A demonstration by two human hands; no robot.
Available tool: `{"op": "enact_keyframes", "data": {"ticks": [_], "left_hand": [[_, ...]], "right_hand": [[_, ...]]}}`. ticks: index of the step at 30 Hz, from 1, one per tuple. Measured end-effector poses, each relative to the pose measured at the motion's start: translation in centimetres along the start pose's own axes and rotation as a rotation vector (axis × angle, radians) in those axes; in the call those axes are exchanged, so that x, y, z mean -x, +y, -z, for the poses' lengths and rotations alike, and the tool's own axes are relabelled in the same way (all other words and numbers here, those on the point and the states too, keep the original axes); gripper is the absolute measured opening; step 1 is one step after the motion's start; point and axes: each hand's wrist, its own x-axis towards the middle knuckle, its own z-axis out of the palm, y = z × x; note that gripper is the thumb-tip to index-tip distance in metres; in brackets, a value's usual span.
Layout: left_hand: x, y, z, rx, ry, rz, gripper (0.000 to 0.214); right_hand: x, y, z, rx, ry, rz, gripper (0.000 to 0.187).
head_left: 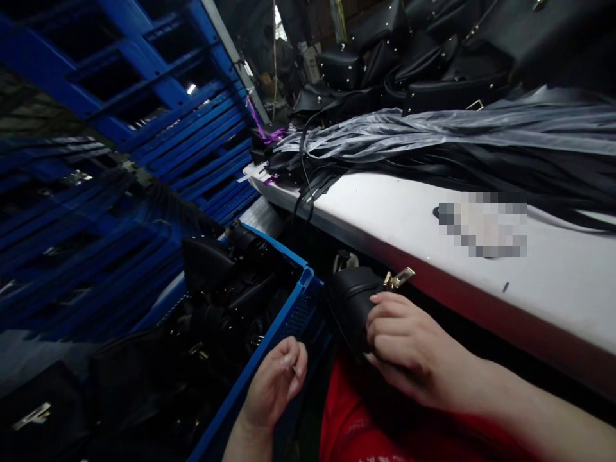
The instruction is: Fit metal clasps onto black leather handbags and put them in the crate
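Observation:
A small black leather bag [353, 301] with gold-toned metal hardware [398, 280] is gripped by my right hand [416, 346], in front of the white table's edge. My right fingers wrap over its side just below the metal. To the left, my left hand [276, 378] is closed with its fingers curled in, and nothing shows in it. It hovers by the near rim of a blue plastic crate [269, 353]. Inside that crate lie several black bags [206, 301], some with gold-toned fittings.
A white table [385, 205] runs along the right, carrying long black and grey straps [423, 131] and a blurred-out patch [486, 224]. Behind are heaped black bags [409, 58]. Blue pallets [192, 141] are stacked at the left. Red clothing [356, 410] shows below my right arm.

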Motion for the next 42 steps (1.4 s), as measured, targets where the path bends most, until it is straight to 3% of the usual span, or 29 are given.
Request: {"op": "enact_keyframes", "data": {"ticks": [4, 8, 11, 13, 16, 18, 20, 23, 27, 30, 35, 39, 42], "left_hand": [[-1.1, 1.7, -0.3, -0.096, 0.078, -0.046, 0.028], [-3.5, 2.9, -1.1, -0.25, 0.165, -0.093, 0.033], [-5.9, 3.8, -1.7, -0.493, 0.276, -0.199, 0.03], [-7.7, 4.4, -2.3, -0.774, 0.34, -0.336, 0.026], [-10.2, 4.6, -3.7, -1.327, 0.237, -0.467, 0.026], [-11.3, 4.4, -4.8, -1.646, 0.083, -0.377, 0.024], [-11.8, 4.2, -5.6, -1.822, -0.02, -0.243, 0.021], [-11.3, 4.0, -6.2, -1.852, -0.034, -0.18, 0.022], [-10.5, 4.3, -6.2, -1.813, 0.102, -0.191, 0.027], [-11.7, 4.5, -5.8, -1.798, 0.218, -0.158, 0.028], [-13.4, 3.5, -4.8, -1.712, 0.229, -0.027, 0.026], [-12.1, 2.3, -5.5, -1.647, 0.147, -0.149, 0.028], [-10.5, 2.1, -6.2, -1.502, 0.155, -0.324, 0.034]], "right_hand": [[1.1, -0.3, -0.5, 0.172, -0.194, 0.084, 0.02], [2.6, 0.2, -1.0, 0.303, -0.201, 0.083, 0.017], [2.9, -0.6, -1.0, 0.357, -0.198, 0.099, 0.016], [2.8, -1.3, -1.0, 0.393, -0.217, 0.12, 0.016], [2.6, -1.8, -1.2, 0.435, -0.259, 0.162, 0.015], [2.6, -1.6, -0.9, 0.451, -0.279, 0.179, 0.016], [2.8, -0.9, 0.0, 0.457, -0.294, 0.145, 0.018], [3.3, 0.8, 1.8, 0.468, -0.3, -0.016, 0.02], [3.1, 3.5, 3.7, 0.532, -0.316, -0.223, 0.029], [1.9, 6.0, 3.8, 0.551, -0.322, -0.285, 0.033], [0.0, 8.5, 3.3, 0.514, -0.339, -0.384, 0.029], [-0.6, 7.1, 2.5, 0.46, -0.433, -0.413, 0.028], [-0.9, 5.8, 1.5, 0.422, -0.392, -0.479, 0.029]]}}
